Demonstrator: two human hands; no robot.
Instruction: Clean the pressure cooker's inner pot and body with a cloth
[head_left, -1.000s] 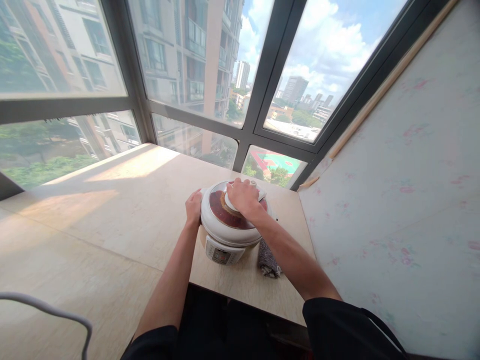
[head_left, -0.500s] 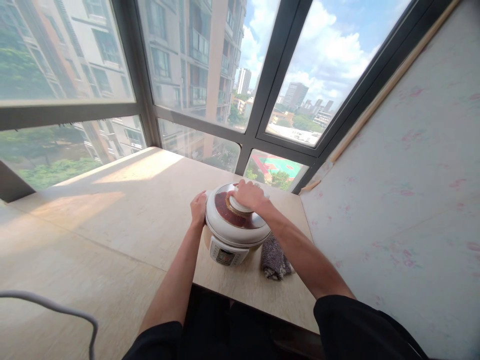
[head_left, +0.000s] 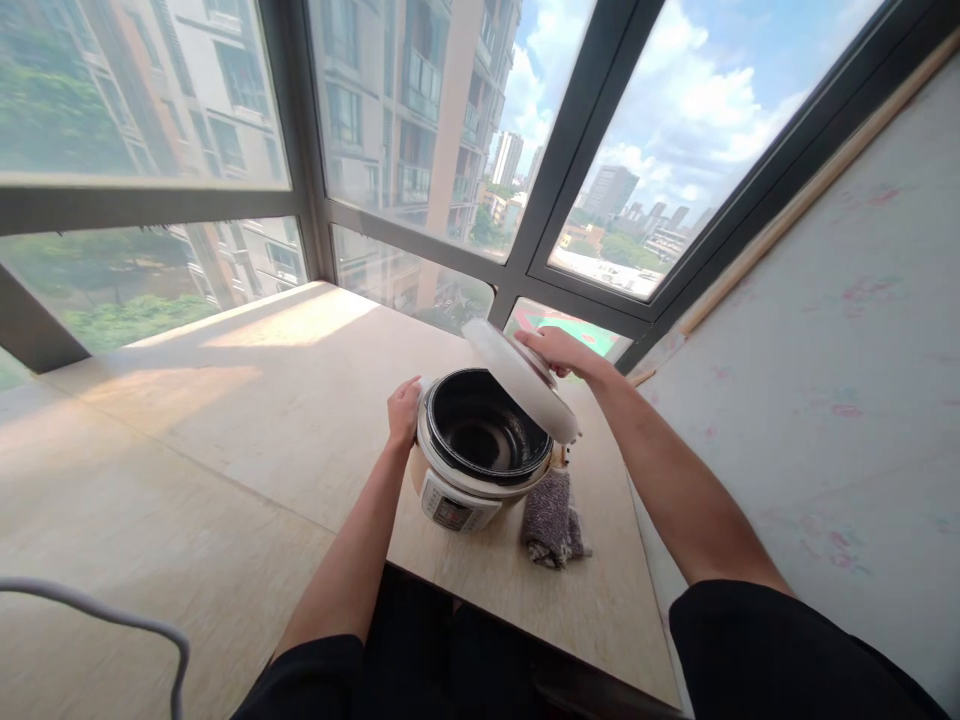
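A white and beige electric pressure cooker [head_left: 427, 470] stands on the wooden surface with its control panel [head_left: 454, 506] facing me. Its dark inner pot [head_left: 476, 440] is uncovered and looks bare inside. My left hand [head_left: 404, 408] is closed at the cooker's left side, on what seems to be its side handle. Above the pot's right side, the round white lid [head_left: 504, 368] hangs steeply tilted and slightly blurred. My right hand [head_left: 559, 350] is wrapped round the handle on top of that lid. A folded grey-brown cloth [head_left: 549, 520] lies close to the cooker's right side.
Framed windows [head_left: 427, 230] rise behind the wooden surface [head_left: 225, 440]. A flower-patterned wall [head_left: 817, 400] borders it on the right. A grey cable [head_left: 112, 612] curves across the lower left. The surface's front edge runs just before my body.
The lid has come off the cooker, lifted up and to the right by my right hand, and now tilts. The inner pot has come into view. My left hand stays at the cooker's side.
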